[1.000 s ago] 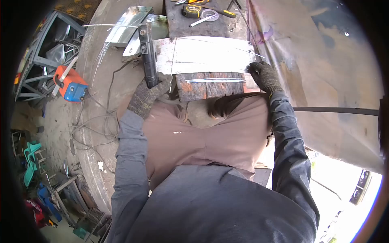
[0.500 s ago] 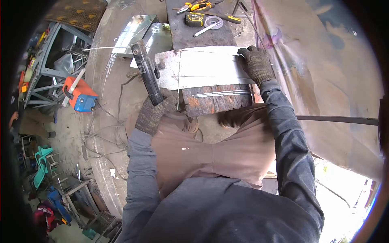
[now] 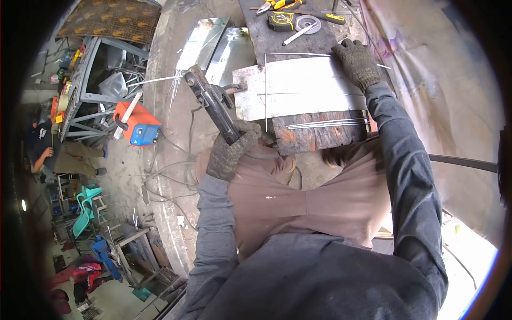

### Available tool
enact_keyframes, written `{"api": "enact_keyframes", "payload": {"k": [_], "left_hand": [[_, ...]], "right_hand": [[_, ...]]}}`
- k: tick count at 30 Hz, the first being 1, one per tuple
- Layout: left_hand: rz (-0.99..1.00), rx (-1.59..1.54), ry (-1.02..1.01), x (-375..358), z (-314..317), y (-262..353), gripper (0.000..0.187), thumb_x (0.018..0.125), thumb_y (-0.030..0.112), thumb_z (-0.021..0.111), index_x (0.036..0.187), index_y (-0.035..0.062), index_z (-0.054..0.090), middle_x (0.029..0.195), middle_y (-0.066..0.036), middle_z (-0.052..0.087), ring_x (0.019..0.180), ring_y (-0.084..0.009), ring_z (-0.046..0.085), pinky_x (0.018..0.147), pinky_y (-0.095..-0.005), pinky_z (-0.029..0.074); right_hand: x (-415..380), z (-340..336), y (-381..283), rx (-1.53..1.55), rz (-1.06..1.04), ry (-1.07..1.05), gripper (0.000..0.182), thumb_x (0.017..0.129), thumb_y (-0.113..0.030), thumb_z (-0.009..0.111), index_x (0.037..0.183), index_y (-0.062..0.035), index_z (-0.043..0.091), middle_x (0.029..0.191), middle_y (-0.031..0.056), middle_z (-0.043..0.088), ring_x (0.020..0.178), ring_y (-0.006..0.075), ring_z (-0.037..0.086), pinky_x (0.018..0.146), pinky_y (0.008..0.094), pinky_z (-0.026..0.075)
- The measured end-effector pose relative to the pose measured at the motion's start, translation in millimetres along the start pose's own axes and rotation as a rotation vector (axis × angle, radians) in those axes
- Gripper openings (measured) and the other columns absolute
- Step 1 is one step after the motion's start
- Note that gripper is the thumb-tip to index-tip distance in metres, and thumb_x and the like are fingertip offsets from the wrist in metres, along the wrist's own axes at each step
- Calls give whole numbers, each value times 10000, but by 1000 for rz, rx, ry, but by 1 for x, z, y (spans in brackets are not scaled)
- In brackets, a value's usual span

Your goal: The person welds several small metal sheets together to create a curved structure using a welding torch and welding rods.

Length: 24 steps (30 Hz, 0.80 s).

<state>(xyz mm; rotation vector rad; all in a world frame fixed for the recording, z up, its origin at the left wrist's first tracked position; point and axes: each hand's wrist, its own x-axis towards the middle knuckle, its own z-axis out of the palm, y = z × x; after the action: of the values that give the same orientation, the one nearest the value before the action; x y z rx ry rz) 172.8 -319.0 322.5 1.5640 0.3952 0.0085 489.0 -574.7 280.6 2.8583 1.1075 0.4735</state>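
At the upper middle of the head view, a pale metal sheet (image 3: 306,80) lies across a scorched wooden tabletop (image 3: 298,146), its left end reaching past the wood. An upright thin rod (image 3: 266,93) crosses the sheet near that left end, and an upper rod (image 3: 298,54) runs along the far edge, passing under the right hand (image 3: 356,64) and showing again beyond it. The right hand, in a dark knitted glove, sits over the sheet's far right corner with its fingers bent; their undersides are hidden, so I cannot tell whether its grip is pinching the rod.

The left hand (image 3: 233,149), gloved alike, is just off the near left corner of the sheet. Its grip is wrapped firmly around a dark rod holder (image 3: 213,106), which slants up and to the left. From the holder's head a white rod (image 3: 154,81) points out leftward.

Several loose rods (image 3: 328,124) lie side by side on the wood, along the near edge of the sheet. Farther back on the tabletop are a yellow-and-black tape measure (image 3: 281,21), a round disc (image 3: 308,24) with a white pen (image 3: 293,37) partly over it, and pliers (image 3: 264,7). Shiny metal pieces (image 3: 202,42) lie to the left. An orange-and-blue machine (image 3: 144,133) stands farther left, near loops of cable (image 3: 178,197). At the far left is another person (image 3: 48,149).
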Motion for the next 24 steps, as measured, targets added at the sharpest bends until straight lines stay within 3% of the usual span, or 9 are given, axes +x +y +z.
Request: {"api": "enact_keyframes", "payload": {"k": [5,9,10,13,24], "left_hand": [[-1,-11,1,-1,1,0,293,926,201,685,1140,12,618,1051,-91,676,912,-153,622,841,-313,524],[8,-38,0,3,0,-4,291,928,197,683,1142,10,620,1045,-90,675,918,-157,621,844,-312,522],[9,-58,-1,3,1,-5,288,930,193,680,1145,10,620,1047,-92,675,921,-157,620,844,-312,521],[-1,-70,4,2,3,-1,288,933,190,677,1152,11,620,1056,-97,677,932,-159,623,845,-313,522],[-37,-206,-24,7,-1,-10,295,949,170,662,1187,33,556,1218,-170,636,1079,-246,655,876,-351,565]], "right_hand": [[9,14,1,99,89,118,272,953,-277,567,1213,-209,617,1133,93,624,1057,320,609,892,471,494],[-14,-9,-11,543,-26,-79,220,930,-295,623,1112,-185,681,1062,102,657,1024,303,632,905,432,510],[-24,-34,-24,547,-45,-139,265,913,-293,650,1102,-114,697,1044,110,668,1013,314,636,898,433,515],[-38,-43,-44,375,-109,-168,255,916,-287,643,1101,-122,699,1033,115,667,1007,318,633,892,434,515],[-55,-36,-58,224,-220,-99,227,918,-311,617,1017,-120,689,960,115,653,941,313,630,834,449,514]]}}
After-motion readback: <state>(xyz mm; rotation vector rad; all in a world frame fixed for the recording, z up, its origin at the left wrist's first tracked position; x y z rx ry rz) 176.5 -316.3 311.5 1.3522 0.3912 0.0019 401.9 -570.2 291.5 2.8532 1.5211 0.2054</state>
